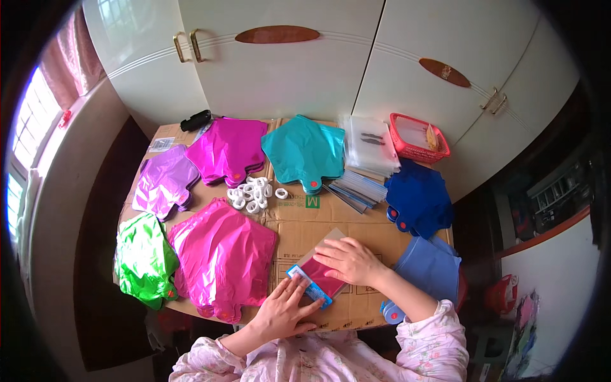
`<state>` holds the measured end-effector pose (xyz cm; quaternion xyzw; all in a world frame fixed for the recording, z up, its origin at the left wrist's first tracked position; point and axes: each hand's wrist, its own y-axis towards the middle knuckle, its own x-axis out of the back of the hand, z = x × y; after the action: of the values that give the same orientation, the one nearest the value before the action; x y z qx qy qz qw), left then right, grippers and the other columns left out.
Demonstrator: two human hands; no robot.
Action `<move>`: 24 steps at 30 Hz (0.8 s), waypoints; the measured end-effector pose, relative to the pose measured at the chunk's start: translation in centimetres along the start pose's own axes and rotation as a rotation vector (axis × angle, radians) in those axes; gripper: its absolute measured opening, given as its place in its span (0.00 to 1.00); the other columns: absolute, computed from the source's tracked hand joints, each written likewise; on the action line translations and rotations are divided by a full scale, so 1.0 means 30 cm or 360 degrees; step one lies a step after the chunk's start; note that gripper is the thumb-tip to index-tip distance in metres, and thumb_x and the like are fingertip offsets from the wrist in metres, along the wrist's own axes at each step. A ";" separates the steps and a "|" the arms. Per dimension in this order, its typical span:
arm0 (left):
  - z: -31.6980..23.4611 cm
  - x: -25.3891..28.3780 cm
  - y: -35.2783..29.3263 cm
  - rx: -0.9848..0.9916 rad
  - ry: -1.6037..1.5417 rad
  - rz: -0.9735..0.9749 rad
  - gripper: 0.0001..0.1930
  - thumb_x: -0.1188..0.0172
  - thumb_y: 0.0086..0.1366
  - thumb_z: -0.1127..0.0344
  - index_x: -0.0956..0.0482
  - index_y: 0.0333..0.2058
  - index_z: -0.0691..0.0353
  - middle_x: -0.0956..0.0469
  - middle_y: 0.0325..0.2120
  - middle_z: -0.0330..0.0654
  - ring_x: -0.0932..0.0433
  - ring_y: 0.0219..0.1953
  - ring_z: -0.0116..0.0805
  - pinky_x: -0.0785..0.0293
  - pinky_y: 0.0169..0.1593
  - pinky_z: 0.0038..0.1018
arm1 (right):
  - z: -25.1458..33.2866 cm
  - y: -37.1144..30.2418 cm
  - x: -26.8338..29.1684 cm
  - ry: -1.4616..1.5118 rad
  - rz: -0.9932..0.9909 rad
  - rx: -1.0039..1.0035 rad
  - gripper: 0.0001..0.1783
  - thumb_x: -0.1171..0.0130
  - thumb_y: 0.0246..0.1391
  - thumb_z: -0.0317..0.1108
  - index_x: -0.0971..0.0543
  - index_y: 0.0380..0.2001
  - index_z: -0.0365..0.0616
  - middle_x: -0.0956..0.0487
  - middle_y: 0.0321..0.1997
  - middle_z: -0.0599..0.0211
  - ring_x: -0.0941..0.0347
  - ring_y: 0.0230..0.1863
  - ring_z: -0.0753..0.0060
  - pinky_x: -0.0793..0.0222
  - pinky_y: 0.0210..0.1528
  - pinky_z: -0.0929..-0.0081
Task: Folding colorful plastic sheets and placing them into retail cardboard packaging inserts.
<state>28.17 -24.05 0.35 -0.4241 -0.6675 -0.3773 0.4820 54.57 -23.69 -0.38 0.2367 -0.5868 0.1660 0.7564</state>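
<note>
- Two hands press flat on one small packet [316, 277] at the lower centre of the frame: a clear sleeve with a blue header strip, holding something folded and pink.
- Left hand [284, 310] lies open, fingers extended onto the header end; it grips nothing.
- Right hand [347, 260] lies palm down over the upper end, likewise spread rather than clenched.
- Risk: the packet sits near the front edge of the cardboard sheet [305, 219]; uneven pressure could, in the inspector's judgement, slide it off or crease the contents.
- Risk: the large pink foil balloon [223, 254] lies just beside the left hand; a sleeve could drag the slick foil.
- Risk: the white plastic rings [252, 193] at centre sit loose and could scatter if the sheet is jolted.
- Hidden: the right palm covers much of the packet; whether its opening is sealed cannot be told.
- Cut off: the light blue balloon [429, 267] runs behind the right forearm.
- Unclear: contents of the red basket [417, 137], upper right.
</note>
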 end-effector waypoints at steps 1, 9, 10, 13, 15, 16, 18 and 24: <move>0.003 0.001 0.002 -0.0010 -0.0007 0.0012 0.31 0.47 0.58 0.37 0.34 0.59 0.37 0.37 0.58 0.54 0.40 0.62 0.56 0.47 0.64 0.48 | -0.017 -0.006 -0.015 -0.0030 -0.0041 0.0121 0.27 0.48 0.57 0.52 0.30 0.58 0.54 0.32 0.62 0.73 0.39 0.64 0.67 0.46 0.63 0.62; 0.026 0.013 0.001 -0.0016 -0.0024 0.0049 0.32 0.46 0.55 0.35 0.33 0.59 0.33 0.38 0.59 0.50 0.43 0.63 0.55 0.48 0.63 0.55 | -0.049 -0.020 -0.040 -0.0091 0.0155 0.0196 0.38 0.50 0.52 0.61 0.37 0.64 0.57 0.38 0.68 0.74 0.48 0.70 0.61 0.53 0.68 0.57; 0.027 0.015 0.001 -0.0016 -0.0016 0.0056 0.32 0.46 0.55 0.35 0.33 0.58 0.33 0.38 0.59 0.49 0.43 0.63 0.54 0.48 0.63 0.55 | -0.053 -0.018 -0.037 -0.0094 0.0184 0.0207 0.40 0.51 0.51 0.63 0.38 0.64 0.57 0.38 0.68 0.74 0.49 0.70 0.60 0.54 0.69 0.56; 0.027 0.013 0.001 -0.0026 -0.0010 0.0048 0.32 0.45 0.55 0.35 0.33 0.59 0.33 0.38 0.58 0.50 0.42 0.63 0.54 0.48 0.63 0.55 | -0.054 -0.013 -0.018 -0.0096 0.0278 0.0222 0.43 0.52 0.49 0.65 0.40 0.65 0.57 0.39 0.69 0.74 0.50 0.71 0.58 0.54 0.69 0.55; 0.017 0.014 -0.001 -0.0023 -0.0004 0.0038 0.33 0.45 0.55 0.35 0.34 0.59 0.33 0.37 0.58 0.50 0.42 0.62 0.54 0.48 0.63 0.55 | -0.055 -0.005 -0.005 -0.0048 0.0311 0.0212 0.42 0.51 0.49 0.64 0.39 0.65 0.57 0.39 0.68 0.73 0.50 0.71 0.58 0.54 0.69 0.54; 0.006 0.017 -0.003 -0.0014 0.0002 0.0034 0.33 0.45 0.54 0.35 0.34 0.59 0.33 0.37 0.58 0.51 0.41 0.62 0.54 0.48 0.63 0.55 | -0.058 0.000 -0.001 -0.0002 0.0311 0.0201 0.41 0.49 0.50 0.62 0.38 0.64 0.57 0.39 0.68 0.73 0.50 0.71 0.58 0.54 0.69 0.54; -0.018 0.009 -0.004 0.0010 0.0037 0.0011 0.33 0.47 0.54 0.33 0.32 0.58 0.34 0.36 0.57 0.52 0.41 0.62 0.57 0.48 0.63 0.55 | -0.074 0.004 0.002 0.0161 0.0298 0.0138 0.37 0.47 0.51 0.58 0.35 0.63 0.58 0.37 0.67 0.73 0.50 0.71 0.58 0.53 0.69 0.54; -0.037 0.013 -0.003 0.0074 -0.0016 0.0038 0.35 0.44 0.54 0.35 0.34 0.60 0.36 0.36 0.56 0.57 0.41 0.60 0.61 0.48 0.64 0.54 | -0.102 0.020 0.046 0.0297 0.0357 0.0154 0.25 0.42 0.52 0.48 0.26 0.55 0.70 0.34 0.65 0.75 0.46 0.69 0.59 0.49 0.67 0.53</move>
<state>28.38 -25.02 0.99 -0.4225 -0.6733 -0.3539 0.4929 57.09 -21.54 0.44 0.1893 -0.5279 0.2987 0.7722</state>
